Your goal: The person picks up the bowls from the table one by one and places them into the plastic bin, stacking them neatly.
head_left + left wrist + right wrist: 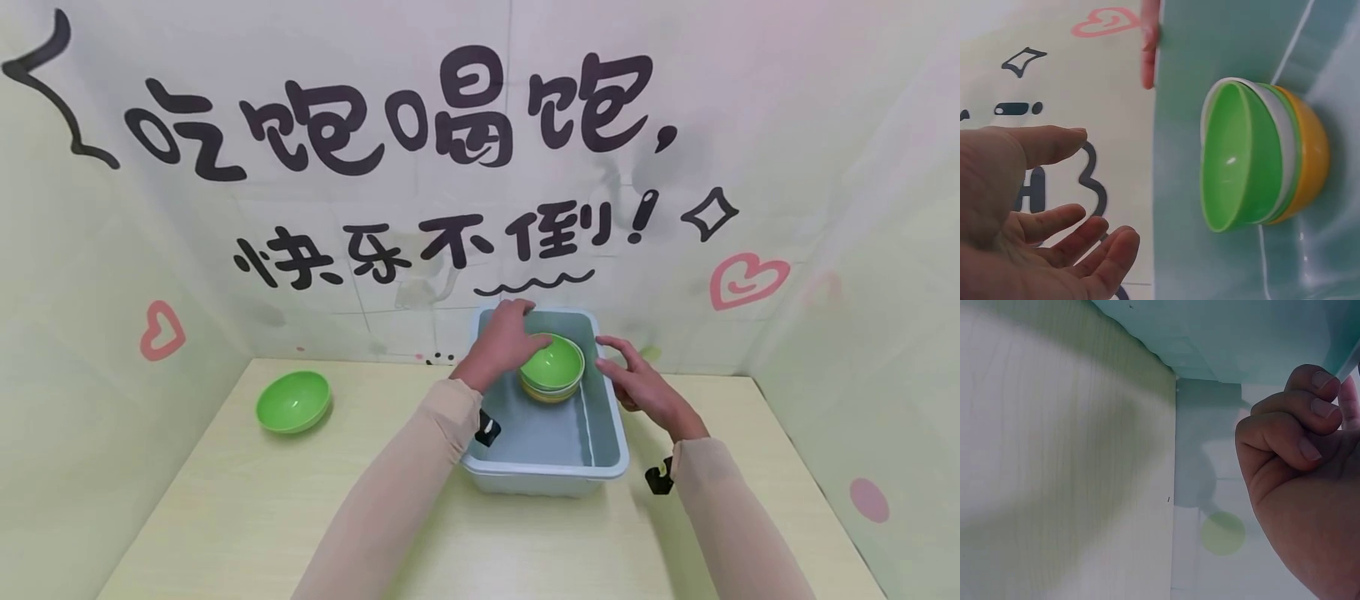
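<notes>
A stack of nested bowls [553, 367] sits inside a light blue plastic basin [551, 472], toward its far end. The top bowl is green, with white, green and yellow-orange ones beneath it. Over the basin's far left part, my left hand [504, 337] has its fingers spread. In the left wrist view, that hand [1054, 231] holds nothing, and a gap parts it from the stack [1235, 156]. My right hand [647, 387] is at the basin's right rim, index finger and thumb toward it; in the right wrist view its other fingers [1291, 419] are loosely curled.
Another green bowl [294, 402] stands on the left of the pale wooden table [225, 517]. A wall [420, 325] with large dark lettering rises behind the basin, and side walls [862, 400] flank the table.
</notes>
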The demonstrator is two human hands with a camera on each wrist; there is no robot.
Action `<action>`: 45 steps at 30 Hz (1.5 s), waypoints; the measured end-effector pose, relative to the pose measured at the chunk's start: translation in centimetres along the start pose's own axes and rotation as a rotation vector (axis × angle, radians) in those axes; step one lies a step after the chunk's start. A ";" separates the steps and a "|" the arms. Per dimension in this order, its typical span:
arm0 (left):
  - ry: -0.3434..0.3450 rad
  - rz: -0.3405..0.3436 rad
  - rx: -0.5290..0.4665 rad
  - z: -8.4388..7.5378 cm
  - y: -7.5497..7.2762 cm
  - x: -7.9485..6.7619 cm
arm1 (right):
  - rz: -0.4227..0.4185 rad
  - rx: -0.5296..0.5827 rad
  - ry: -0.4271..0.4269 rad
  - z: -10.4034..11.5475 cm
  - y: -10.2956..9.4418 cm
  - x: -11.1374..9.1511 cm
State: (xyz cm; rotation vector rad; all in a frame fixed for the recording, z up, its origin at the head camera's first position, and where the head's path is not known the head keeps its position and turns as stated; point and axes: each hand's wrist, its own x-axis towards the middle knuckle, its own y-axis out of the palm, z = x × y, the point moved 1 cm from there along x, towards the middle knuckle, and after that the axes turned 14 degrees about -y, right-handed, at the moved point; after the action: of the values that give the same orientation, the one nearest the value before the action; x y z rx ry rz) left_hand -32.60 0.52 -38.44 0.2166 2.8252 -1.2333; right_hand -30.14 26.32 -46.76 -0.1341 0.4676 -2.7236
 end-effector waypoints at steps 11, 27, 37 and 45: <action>-0.006 -0.089 -0.184 -0.3 -2.7 -1.6 | -0.001 -0.002 -0.012 -0.1 0.1 0.0; 0.036 -0.161 -0.230 0.3 -5.9 -3.4 | -0.003 -0.008 -0.014 -0.2 0.3 -0.1; 0.008 -0.190 -0.208 2.7 -7.0 -4.0 | 0.000 -0.013 -0.012 -0.1 0.3 -0.1; -0.027 -0.251 -0.230 5.3 -8.1 -4.9 | -0.006 -0.008 -0.017 -0.2 0.3 -0.1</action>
State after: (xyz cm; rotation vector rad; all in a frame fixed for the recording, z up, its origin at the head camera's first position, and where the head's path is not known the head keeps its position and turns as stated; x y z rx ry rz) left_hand -29.00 -9.30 -35.66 -0.1683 3.0072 -0.9223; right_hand -30.01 26.13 -47.09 -0.1610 0.4733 -2.7242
